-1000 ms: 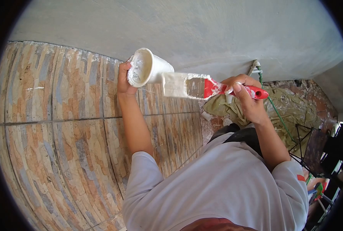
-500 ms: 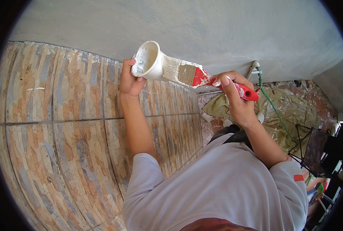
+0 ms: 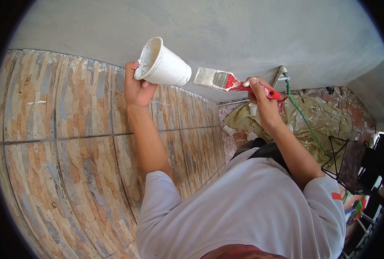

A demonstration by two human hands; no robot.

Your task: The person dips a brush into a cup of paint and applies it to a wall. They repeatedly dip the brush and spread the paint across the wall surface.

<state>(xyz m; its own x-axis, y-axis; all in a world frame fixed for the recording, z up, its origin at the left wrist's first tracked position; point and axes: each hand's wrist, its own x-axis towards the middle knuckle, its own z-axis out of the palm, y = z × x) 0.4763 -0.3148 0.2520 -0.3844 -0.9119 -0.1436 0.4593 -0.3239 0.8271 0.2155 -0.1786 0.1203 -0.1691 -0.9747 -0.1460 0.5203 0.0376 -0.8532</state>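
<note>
A white plastic cup (image 3: 168,67), smeared with white paint inside its rim, is tilted in my left hand (image 3: 138,88), whose fingers grip it by the rim. My right hand (image 3: 263,101) is closed around the red handle of a paintbrush (image 3: 213,79). White paint coats the bristles and is smeared over the red part and my thumb. The bristle tip points at the cup's base, with a small gap between them. Behind both lies the grey plastered wall (image 3: 243,34).
Stone-patterned tiles (image 3: 84,172) cover the surface at left. A green hose (image 3: 306,118) runs from a pipe fitting (image 3: 283,73) on the wall. An olive drop cloth (image 3: 321,114) lies crumpled on the paint-spattered floor, near a black folding frame (image 3: 345,166) at right.
The cup has moved up and left in my left hand. The paintbrush has come away from the cup's side, its bristles now apart from it, and my right hand has shifted slightly left.
</note>
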